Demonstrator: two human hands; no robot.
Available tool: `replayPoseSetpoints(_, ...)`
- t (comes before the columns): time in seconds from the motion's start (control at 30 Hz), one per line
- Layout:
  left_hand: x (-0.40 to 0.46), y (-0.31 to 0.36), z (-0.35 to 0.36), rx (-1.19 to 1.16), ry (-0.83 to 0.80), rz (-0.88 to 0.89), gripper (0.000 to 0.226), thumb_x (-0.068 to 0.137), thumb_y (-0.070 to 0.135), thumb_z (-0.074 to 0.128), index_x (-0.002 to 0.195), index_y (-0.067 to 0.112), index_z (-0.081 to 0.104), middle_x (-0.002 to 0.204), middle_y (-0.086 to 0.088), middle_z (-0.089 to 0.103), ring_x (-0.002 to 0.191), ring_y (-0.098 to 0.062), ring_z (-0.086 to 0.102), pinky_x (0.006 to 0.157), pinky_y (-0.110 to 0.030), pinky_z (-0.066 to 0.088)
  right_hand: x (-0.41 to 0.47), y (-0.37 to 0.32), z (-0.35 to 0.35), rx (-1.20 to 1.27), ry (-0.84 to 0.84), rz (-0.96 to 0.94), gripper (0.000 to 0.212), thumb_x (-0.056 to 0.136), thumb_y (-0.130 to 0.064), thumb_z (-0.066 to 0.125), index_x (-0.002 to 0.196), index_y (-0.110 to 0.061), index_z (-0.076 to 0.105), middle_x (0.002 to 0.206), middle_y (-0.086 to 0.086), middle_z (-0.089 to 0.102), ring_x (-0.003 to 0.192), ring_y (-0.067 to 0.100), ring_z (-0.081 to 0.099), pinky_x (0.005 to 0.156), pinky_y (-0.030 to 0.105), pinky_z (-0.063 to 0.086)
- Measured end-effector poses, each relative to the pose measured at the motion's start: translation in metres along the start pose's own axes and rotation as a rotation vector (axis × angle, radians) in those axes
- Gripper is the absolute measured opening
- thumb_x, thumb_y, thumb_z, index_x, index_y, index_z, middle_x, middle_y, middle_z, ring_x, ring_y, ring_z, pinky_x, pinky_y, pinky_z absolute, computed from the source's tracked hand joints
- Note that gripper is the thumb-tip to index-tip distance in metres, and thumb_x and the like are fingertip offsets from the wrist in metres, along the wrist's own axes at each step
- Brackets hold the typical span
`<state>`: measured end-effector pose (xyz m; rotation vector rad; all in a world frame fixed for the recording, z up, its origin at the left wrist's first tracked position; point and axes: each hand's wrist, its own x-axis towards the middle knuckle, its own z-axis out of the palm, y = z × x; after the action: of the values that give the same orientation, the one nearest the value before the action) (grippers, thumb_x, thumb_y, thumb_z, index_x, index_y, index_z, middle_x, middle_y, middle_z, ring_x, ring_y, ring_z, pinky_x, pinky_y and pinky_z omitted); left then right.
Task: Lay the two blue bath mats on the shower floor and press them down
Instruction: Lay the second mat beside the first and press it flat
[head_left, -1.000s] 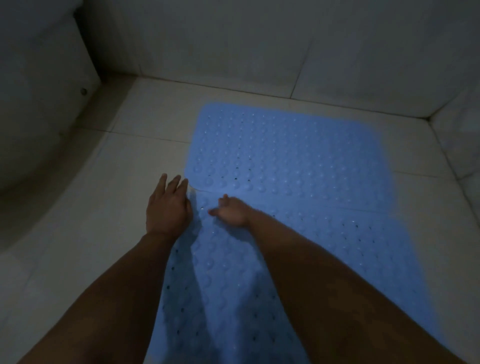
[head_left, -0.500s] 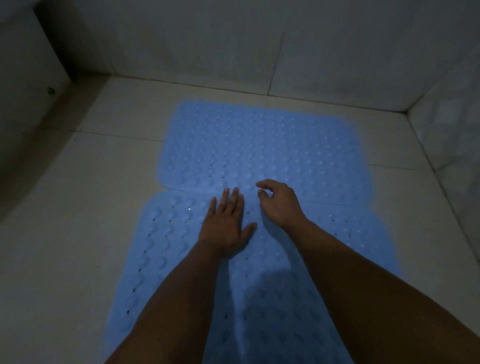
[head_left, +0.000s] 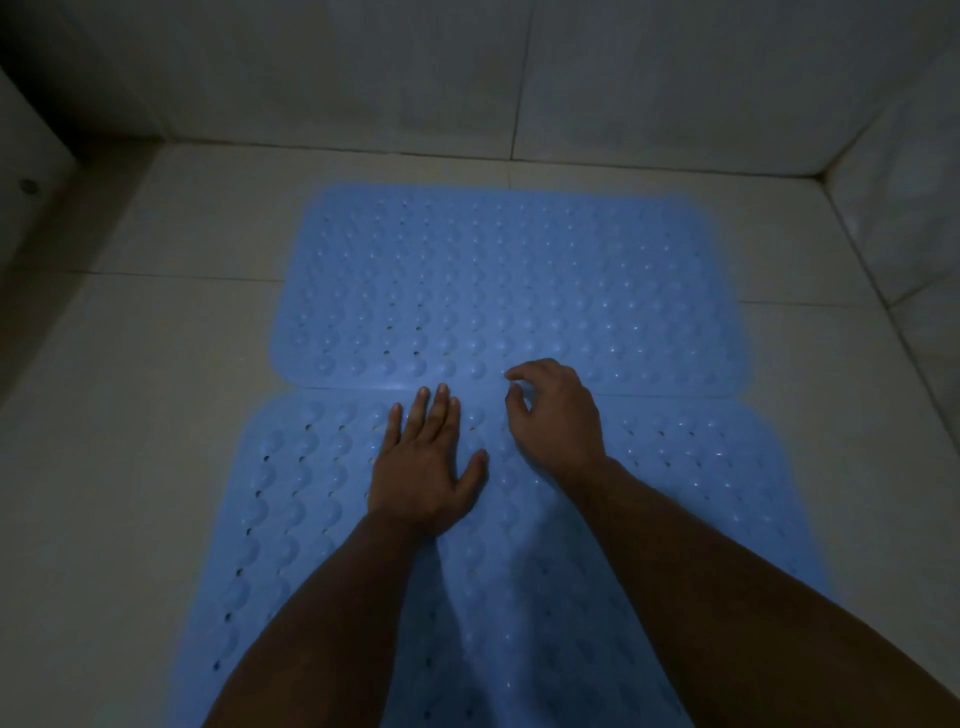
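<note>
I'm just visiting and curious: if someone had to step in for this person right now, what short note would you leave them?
Left hand: flat, fingers straight, palm down on the near mat, fingertips at the seam.
Right hand: fingers curled, holding nothing that I can see, over the seam where the near mat meets the far mat.
Where things are: both blue mats lie spread on the tiled shower floor, long edges meeting, the near one set slightly further left.
Done: both mats laid out.
Left: probably pressing along the seam and over the rest of each mat; how well they already grip cannot be told.
</note>
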<state>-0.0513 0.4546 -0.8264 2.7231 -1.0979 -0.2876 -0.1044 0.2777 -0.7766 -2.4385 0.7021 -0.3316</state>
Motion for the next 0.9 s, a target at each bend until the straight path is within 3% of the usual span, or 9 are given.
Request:
replayPoseSetpoints(0.17,0.018,0.004,-0.043,0.015,-0.294,0.015,0.085,0.095,0.060,0.022,0.162,0.008,0.011,0.171,-0.010,0.001,0.158,-0.029,-0.002,0.127,-0.047,0.000,0.011,-0.028,-0.015,-0.182,-0.302,0.161,0.040,0.095,-0.038,0.050,0.130,-0.021,0.060,0.133,0.006,0.059,0.122,0.029,0.057,0.103,0.046,0.047)
replayPoseSetpoints(0.23,0.017,0.002,-0.054,0.100,-0.234,0.030,0.072,0.104,0.046,0.029,0.162,0.008,0.009,0.171,-0.010,0.004,0.158,-0.030,0.001,0.128,-0.046,0.001,0.005,-0.034,-0.010,-0.219,-0.355,0.154,0.044,0.098,-0.036,0.045,0.136,-0.017,0.055,0.142,0.010,0.053,0.132,0.031,0.050,0.109,0.047,0.042)
replayPoseSetpoints(0.3,0.013,-0.001,-0.057,0.122,-0.150,-0.012,0.066,0.106,0.034,0.030,0.162,0.009,0.008,0.171,-0.009,0.004,0.158,-0.030,-0.001,0.128,-0.045,0.000,-0.009,-0.031,0.004,-0.279,-0.385,0.076,0.052,0.102,-0.037,0.037,0.147,-0.013,0.041,0.158,0.013,0.034,0.148,0.032,0.028,0.119,0.049,0.029)
replayPoseSetpoints(0.37,0.009,-0.003,-0.056,0.097,-0.107,-0.050,0.066,0.106,0.032,0.031,0.162,0.010,0.007,0.171,-0.008,0.004,0.158,-0.030,-0.004,0.128,-0.047,0.002,-0.028,-0.021,0.024,-0.343,-0.387,0.001,0.062,0.104,-0.043,0.029,0.156,-0.011,0.023,0.167,0.014,0.012,0.155,0.030,0.007,0.124,0.052,0.013)
replayPoseSetpoints(0.47,0.009,-0.007,-0.055,0.093,-0.061,-0.053,0.069,0.104,0.035,0.035,0.162,0.010,0.009,0.171,-0.009,0.007,0.158,-0.032,-0.004,0.128,-0.049,0.004,-0.048,-0.005,0.052,-0.413,-0.320,-0.048,0.077,0.101,-0.057,0.018,0.160,-0.010,0.006,0.168,0.013,-0.009,0.155,0.027,-0.011,0.125,0.052,-0.003)
replayPoseSetpoints(0.7,0.012,-0.021,-0.030,0.071,0.052,-0.047,0.063,0.099,0.034,0.032,0.156,0.006,0.035,0.166,-0.013,0.026,0.155,-0.038,0.016,0.124,-0.054,0.022,-0.058,0.000,0.067,-0.455,-0.169,-0.076,0.081,0.100,-0.062,0.017,0.159,-0.007,0.011,0.168,0.014,-0.005,0.156,0.024,-0.008,0.124,0.054,0.006)
replayPoseSetpoints(0.9,0.020,-0.026,-0.029,0.064,0.043,-0.070,0.066,0.101,0.038,0.018,0.160,0.008,0.022,0.170,-0.011,0.013,0.157,-0.034,0.002,0.126,-0.050,0.012,-0.056,0.002,0.067,-0.463,-0.158,-0.091,0.084,0.099,-0.065,0.019,0.159,-0.007,0.013,0.168,0.014,-0.005,0.156,0.024,-0.008,0.124,0.054,0.007)
